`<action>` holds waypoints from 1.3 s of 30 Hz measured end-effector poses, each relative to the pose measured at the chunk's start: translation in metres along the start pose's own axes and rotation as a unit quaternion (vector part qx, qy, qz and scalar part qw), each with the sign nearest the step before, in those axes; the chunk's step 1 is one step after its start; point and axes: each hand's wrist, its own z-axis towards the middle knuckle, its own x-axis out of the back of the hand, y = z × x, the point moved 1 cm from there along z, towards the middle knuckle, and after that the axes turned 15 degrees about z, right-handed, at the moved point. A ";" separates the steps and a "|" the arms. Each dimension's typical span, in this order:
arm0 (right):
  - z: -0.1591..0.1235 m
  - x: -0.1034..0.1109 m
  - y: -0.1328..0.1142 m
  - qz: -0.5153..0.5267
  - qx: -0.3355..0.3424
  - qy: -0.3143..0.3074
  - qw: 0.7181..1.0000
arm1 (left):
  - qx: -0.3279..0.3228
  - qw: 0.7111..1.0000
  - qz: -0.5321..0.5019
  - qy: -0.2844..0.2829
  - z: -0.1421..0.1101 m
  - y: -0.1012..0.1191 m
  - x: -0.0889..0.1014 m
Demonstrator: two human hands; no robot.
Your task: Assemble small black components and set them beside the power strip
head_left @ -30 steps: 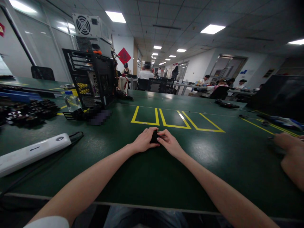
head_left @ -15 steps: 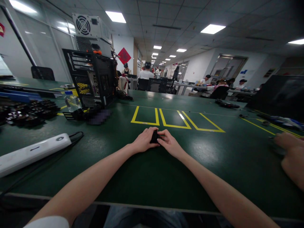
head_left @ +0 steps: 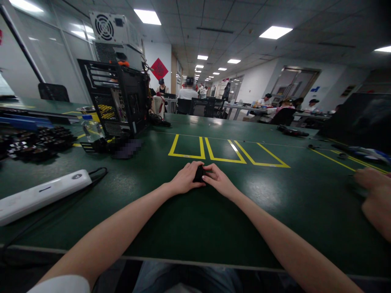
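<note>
A small black part [head_left: 198, 174] stands on the green table [head_left: 214, 228] in front of me, partly covered by my fingers, so its kind cannot be made out. My left hand [head_left: 187, 178] is closed round its left side, thumb low and fingers over the top. From the right, my right hand [head_left: 218, 179] pinches the same part with thumb and fingertips. Just beyond the hands are yellow tape outlines [head_left: 187, 156] on the tabletop.
At left lie a white power strip [head_left: 45, 191] with a black cable and a pile of black parts [head_left: 45, 144]. Behind stand a clear bottle [head_left: 91, 129] and an open computer case [head_left: 122, 97]. Another person's hands [head_left: 377, 199] work at the right edge.
Both my hands stay on the black part; the right fingers shift slightly over it. The view has tilted a little.
</note>
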 end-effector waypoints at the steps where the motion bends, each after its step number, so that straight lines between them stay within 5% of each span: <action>1: 0.000 0.000 0.000 0.003 -0.001 0.003 1.000 | 0.000 1.000 0.002 0.001 0.000 0.000 0.000; 39: 0.000 -0.001 -0.001 -0.021 0.001 0.014 1.000 | 0.003 1.000 0.000 -0.004 -0.001 0.003 0.003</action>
